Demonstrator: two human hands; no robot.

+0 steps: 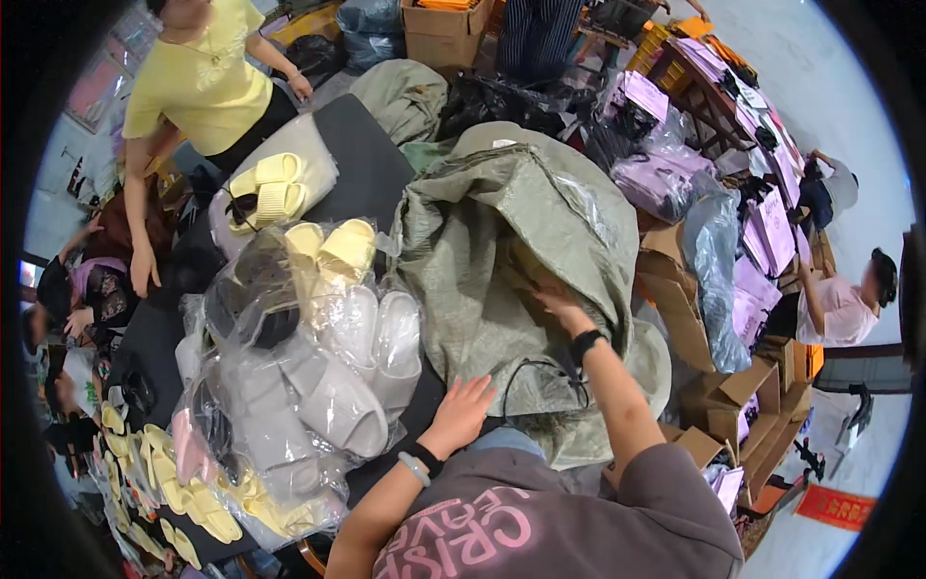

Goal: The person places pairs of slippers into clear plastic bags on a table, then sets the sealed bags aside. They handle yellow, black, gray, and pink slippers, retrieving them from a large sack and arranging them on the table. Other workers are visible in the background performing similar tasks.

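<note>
A large grey-green woven sack (502,328) stands in front of me with its mouth folded open. My right hand (558,302) reaches into that mouth, fingers stretched toward a shaded brownish-yellow thing (521,265) too dim to name. My left hand (465,410) lies with fingers apart at the sack's lower left side, holding nothing. Just left of it, a pile of slide slippers in clear plastic bags covers the dark table (362,145): grey slippers (342,400), yellow slippers (345,249) and a pink slipper (191,449).
Loose yellow slippers (198,502) spread along the table at lower left. A person in a yellow shirt (207,82) stands across the table, and a person in pink (837,307) is at far right. Open cardboard boxes (675,289) and pink packages (767,232) crowd the right side.
</note>
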